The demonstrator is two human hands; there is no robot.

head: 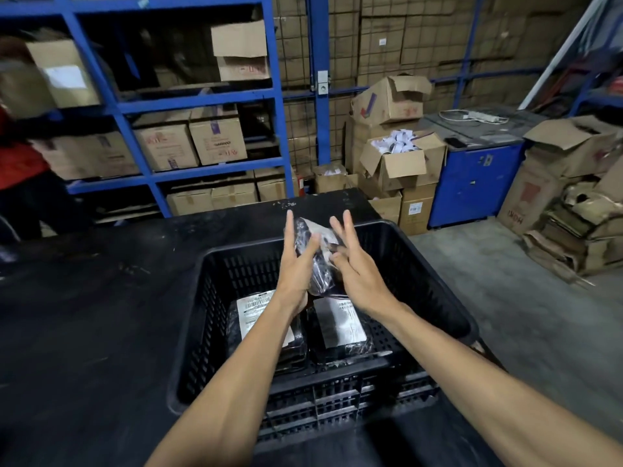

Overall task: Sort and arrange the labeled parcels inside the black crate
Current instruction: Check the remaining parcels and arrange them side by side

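A black slatted crate point(435, 298) sits on a black table. Two flat black parcels with white labels lie side by side on its floor, one at the left point(251, 308) and one at the right point(340, 326). Above them I hold a third black plastic-wrapped parcel point(318, 264) upright between both hands. My left hand point(296, 264) presses its left side and my right hand point(354, 267) its right side, fingers spread upward. The label on the held parcel is blurred.
The black table point(84, 315) stretches to the left of the crate. Blue shelving point(209, 99) with cardboard boxes stands behind. A person in red point(20, 156) is at the far left. Open cartons point(397, 156) and a blue cabinet point(472, 176) stand at the right.
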